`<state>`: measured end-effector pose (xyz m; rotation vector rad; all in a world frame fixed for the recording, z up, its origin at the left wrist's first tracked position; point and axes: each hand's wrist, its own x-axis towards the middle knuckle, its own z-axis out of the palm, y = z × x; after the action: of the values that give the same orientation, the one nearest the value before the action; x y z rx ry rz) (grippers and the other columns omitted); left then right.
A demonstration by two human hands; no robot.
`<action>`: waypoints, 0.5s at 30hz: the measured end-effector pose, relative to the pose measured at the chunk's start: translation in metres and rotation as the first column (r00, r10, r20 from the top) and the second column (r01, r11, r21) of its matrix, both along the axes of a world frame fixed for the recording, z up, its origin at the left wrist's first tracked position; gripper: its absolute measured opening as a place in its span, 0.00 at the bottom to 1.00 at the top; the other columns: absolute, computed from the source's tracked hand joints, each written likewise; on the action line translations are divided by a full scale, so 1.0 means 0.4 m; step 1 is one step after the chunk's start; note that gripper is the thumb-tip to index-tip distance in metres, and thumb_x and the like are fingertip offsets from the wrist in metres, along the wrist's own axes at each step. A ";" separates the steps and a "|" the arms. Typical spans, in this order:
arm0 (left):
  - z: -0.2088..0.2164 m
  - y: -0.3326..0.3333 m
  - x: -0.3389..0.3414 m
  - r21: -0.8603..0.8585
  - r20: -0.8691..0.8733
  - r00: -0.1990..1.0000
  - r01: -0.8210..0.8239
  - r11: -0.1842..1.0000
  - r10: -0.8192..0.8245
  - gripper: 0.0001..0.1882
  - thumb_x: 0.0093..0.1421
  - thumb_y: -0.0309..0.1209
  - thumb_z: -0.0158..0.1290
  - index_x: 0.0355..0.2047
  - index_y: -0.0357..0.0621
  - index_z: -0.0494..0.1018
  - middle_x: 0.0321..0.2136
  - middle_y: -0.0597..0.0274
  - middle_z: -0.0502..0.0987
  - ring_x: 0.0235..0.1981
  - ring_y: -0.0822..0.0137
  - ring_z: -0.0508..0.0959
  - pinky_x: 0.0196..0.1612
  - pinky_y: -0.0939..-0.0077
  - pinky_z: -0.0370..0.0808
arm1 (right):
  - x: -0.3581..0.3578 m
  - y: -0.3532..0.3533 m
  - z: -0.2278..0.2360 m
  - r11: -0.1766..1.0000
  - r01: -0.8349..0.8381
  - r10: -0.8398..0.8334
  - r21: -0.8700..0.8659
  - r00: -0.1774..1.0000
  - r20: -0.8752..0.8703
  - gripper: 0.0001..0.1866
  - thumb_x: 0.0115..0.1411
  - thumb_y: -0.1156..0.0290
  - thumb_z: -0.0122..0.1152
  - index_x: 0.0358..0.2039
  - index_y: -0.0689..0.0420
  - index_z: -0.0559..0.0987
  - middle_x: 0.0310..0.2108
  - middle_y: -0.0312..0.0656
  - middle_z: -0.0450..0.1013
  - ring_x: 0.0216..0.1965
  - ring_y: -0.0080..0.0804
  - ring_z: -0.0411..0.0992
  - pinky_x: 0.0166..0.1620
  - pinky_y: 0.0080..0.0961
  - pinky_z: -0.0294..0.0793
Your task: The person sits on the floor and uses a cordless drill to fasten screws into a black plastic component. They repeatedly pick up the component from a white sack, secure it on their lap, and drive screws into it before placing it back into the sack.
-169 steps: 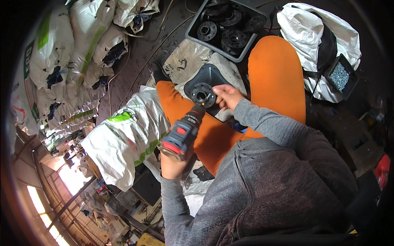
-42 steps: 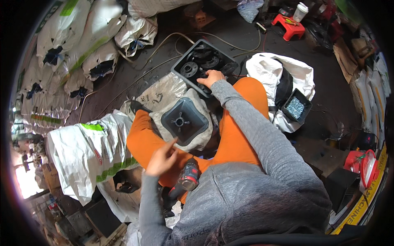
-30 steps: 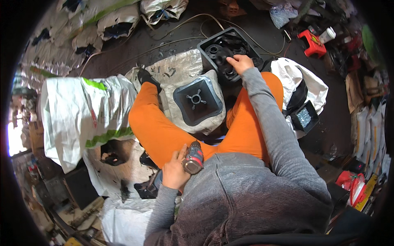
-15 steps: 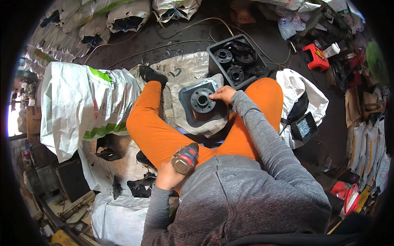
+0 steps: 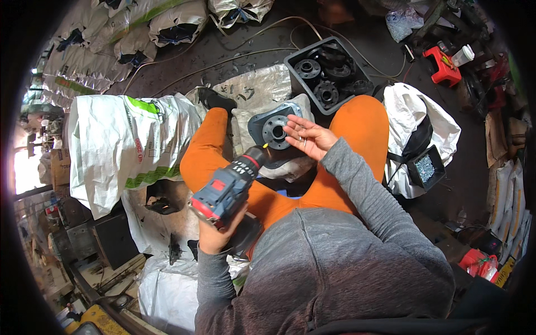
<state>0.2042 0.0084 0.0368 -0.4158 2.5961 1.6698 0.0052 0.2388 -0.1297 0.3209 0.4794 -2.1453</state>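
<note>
My left hand [image 5: 214, 237] is wrapped round the grip of a cordless drill [image 5: 226, 187], grey-blue with red parts. Its chuck and yellow-tipped bit point toward a round dark flange [image 5: 269, 124] with a raised centre collar and a ring of holes. The flange sits on a squarish grey metal housing [image 5: 256, 127], which rests on a pale cloth-like pad between my legs. Over the flange's right side, my right hand [image 5: 312, 139] is turned palm up, fingers partly spread. A small shiny metal piece shows at its fingers; its exact kind is unclear.
A grey bin [image 5: 290, 78] of dark flanges stands beyond my right knee. A black box [image 5: 427, 167] of small silvery fasteners rests by a white sack [image 5: 399, 106]. On the left lies a large white sack [image 5: 100, 151]. Hoses [image 5: 240, 57] cross the dark floor.
The drill has risen and moved forward from my lap toward the flange. My right hand has let go of the flange's edge and turned palm up. The view has shifted slightly.
</note>
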 end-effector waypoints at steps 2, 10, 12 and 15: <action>0.005 0.022 -0.048 -0.314 -0.123 0.960 0.203 0.927 -0.252 0.14 0.53 0.23 0.61 0.41 0.40 0.77 0.35 0.61 0.81 0.30 0.67 0.79 0.34 0.73 0.76 | 0.037 -0.024 0.035 0.996 0.091 -0.091 0.000 0.991 0.097 0.26 0.62 0.87 0.43 0.61 0.61 0.64 0.54 0.42 0.69 0.61 0.38 0.66 0.62 0.40 0.69; 0.011 0.115 -0.108 -0.266 -0.072 0.964 0.229 0.936 -0.257 0.14 0.49 0.24 0.61 0.39 0.43 0.78 0.35 0.59 0.80 0.35 0.58 0.81 0.39 0.66 0.77 | 0.070 -0.053 0.061 0.977 0.206 -0.212 0.052 0.953 0.218 0.22 0.65 0.84 0.44 0.59 0.59 0.67 0.56 0.41 0.68 0.61 0.36 0.65 0.62 0.34 0.70; 0.012 0.122 -0.117 -0.251 -0.058 0.962 0.243 0.937 -0.265 0.14 0.49 0.24 0.61 0.39 0.43 0.77 0.35 0.58 0.80 0.35 0.58 0.81 0.40 0.66 0.77 | 0.071 -0.055 0.056 0.978 0.202 -0.208 0.051 0.953 0.218 0.21 0.65 0.84 0.45 0.59 0.59 0.67 0.55 0.40 0.68 0.60 0.35 0.66 0.62 0.33 0.71; 0.005 0.125 -0.118 -0.258 -0.069 0.967 0.219 0.941 -0.244 0.13 0.50 0.24 0.60 0.38 0.43 0.78 0.36 0.58 0.80 0.36 0.57 0.81 0.40 0.66 0.77 | 0.075 -0.059 0.056 0.975 0.218 -0.224 0.049 0.948 0.225 0.20 0.65 0.83 0.45 0.58 0.58 0.68 0.54 0.41 0.69 0.60 0.36 0.67 0.61 0.33 0.71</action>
<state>0.1571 0.0586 0.0387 -0.0254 2.8064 1.3300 0.0350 0.2151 -0.1073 0.6555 0.3485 -2.2829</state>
